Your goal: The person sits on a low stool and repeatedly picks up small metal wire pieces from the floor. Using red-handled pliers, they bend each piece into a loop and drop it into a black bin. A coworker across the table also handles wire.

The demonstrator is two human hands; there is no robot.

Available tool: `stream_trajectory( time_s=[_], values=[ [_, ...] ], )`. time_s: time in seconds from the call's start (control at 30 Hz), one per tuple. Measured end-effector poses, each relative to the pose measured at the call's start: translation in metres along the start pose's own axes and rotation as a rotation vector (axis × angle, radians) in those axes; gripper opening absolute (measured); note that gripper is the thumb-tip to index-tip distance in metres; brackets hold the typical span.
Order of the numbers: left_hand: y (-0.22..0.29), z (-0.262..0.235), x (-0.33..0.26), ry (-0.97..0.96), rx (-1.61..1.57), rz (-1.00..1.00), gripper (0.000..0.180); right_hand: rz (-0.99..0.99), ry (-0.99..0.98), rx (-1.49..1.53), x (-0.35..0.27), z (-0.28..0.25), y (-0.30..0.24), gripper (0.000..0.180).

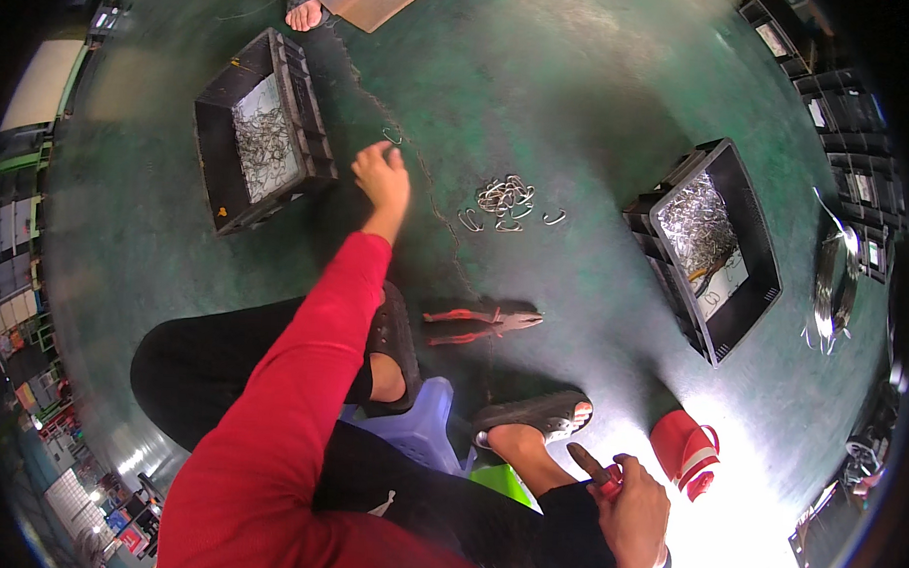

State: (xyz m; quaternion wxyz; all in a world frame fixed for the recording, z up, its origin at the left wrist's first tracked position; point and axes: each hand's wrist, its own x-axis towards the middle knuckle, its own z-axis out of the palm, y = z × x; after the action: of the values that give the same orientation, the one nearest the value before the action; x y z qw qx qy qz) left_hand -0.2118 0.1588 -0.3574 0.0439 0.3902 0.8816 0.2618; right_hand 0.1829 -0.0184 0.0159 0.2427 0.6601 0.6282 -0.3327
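My left hand [383, 184] reaches forward over the floor with its fingers bent and apart. A small metal wire hook [392, 137] shows just past its fingertips; whether they touch is unclear. To its right lies a pile of bent metal hooks [505, 196], with several loose ones around it. Low at the right, beside my knee, my right hand [632, 516] is closed around a red-handled tool [612, 480] with a dark end sticking out; its kind is mostly hidden. Red-handled pliers [485, 323] lie on the floor between my feet and the pile.
A black crate [308, 119] with wire pieces stands at left, another [721, 263] with metal pieces at right. A red bucket [677, 444] is near my right foot, a wire coil [833, 287] far right. A blue plastic stool [414, 428] is below me. Another person's foot [304, 15] shows beyond.
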Motion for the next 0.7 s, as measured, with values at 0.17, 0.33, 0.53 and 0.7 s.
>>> stream_trajectory(
  time_s=[0.17, 0.33, 0.53, 0.7],
  values=[
    [-0.011, 0.0, 0.047, -0.095, 0.148, -0.194, 0.025, 0.011, -0.008, 0.005, 0.003, 0.003, 0.0, 0.042],
    [0.004, 0.01, 0.047, -0.161, 0.203, -0.167, 0.025, -0.007, 0.007, 0.033, 0.008, 0.007, 0.003, 0.041],
    [0.03, 0.013, 0.024, -0.367, -0.242, -0.084, 0.019, -0.03, 0.007, 0.014, 0.006, 0.007, 0.001, 0.042],
    [0.057, 0.008, -0.062, -0.216, -0.277, 0.58, 0.021, -0.021, 0.007, -0.004, 0.001, 0.007, 0.002, 0.043]
  ],
)
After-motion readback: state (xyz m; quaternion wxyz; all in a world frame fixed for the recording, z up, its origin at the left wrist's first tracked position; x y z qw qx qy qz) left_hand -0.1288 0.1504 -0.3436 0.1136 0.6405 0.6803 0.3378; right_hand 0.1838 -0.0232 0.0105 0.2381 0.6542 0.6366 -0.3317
